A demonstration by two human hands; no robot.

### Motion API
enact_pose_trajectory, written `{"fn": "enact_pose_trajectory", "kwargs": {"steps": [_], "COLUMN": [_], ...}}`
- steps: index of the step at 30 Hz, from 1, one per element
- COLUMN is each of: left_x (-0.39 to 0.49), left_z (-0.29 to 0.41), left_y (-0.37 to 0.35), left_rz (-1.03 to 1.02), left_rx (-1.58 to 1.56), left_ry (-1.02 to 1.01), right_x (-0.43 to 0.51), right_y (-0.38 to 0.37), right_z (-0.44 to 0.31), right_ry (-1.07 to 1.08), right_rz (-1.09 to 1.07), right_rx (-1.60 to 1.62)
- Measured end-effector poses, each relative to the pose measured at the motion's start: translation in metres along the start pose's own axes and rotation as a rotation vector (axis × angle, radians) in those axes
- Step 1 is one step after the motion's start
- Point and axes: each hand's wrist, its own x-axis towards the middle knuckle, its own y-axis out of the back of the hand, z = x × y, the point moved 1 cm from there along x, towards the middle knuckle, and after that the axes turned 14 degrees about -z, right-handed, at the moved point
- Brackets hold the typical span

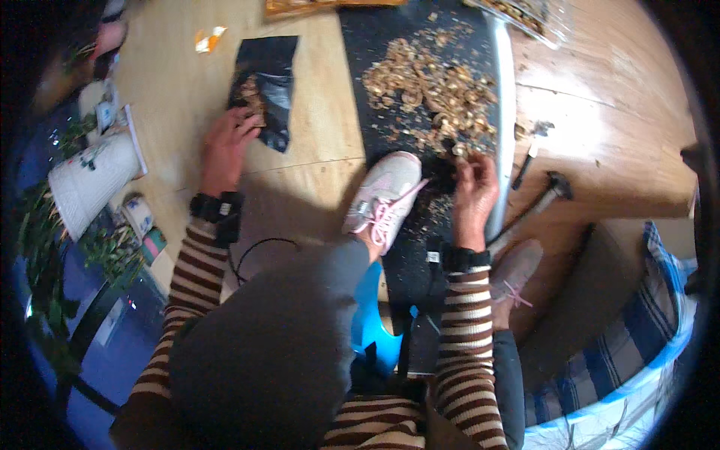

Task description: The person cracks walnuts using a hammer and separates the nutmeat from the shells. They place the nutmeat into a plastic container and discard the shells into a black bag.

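Note:
My left hand (228,146) rests its fingers at the lower left edge of a black plastic bag (278,93), where brown bits (252,95) lie; whether it grips any is unclear. On a long black board or mat (402,275) lies a heap of cracked, light brown nutshell-like pieces (430,84). At the near edge of that heap, my right hand (475,180) pinches a small pale piece (459,151) between thumb and fingers. Dark crumbs lie about the right hand.
A hammer (531,211) and a smaller dark-handled tool (529,160) lie right of the board. A clear plastic tray (554,36) and wooden tray edge (337,4) are at the top. My shoe (388,191) stands between my hands. Plants and a white pot (95,180) are left.

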Motion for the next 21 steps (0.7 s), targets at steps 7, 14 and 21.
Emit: {"fn": "enact_pose_trajectory", "kwargs": {"steps": [7,14,21], "left_x": [0.002,-0.008,0.008], "left_z": [0.021,0.046,0.03], "left_y": [-0.031,-0.1,-0.168], "left_rz": [0.189,-0.034,-0.379], "left_rx": [0.11,0.311,0.067], "left_ry": [0.233,0.062,0.133], "right_x": [-0.007,-0.002,0.011], "right_y": [0.0,-0.021,-0.031], "right_z": [-0.005,-0.029,-0.041], "right_ry": [-0.116,0.153,0.137], "right_rz": [-0.055,-0.037,-0.068], "right_rx": [0.227,-0.529,-0.662]}}
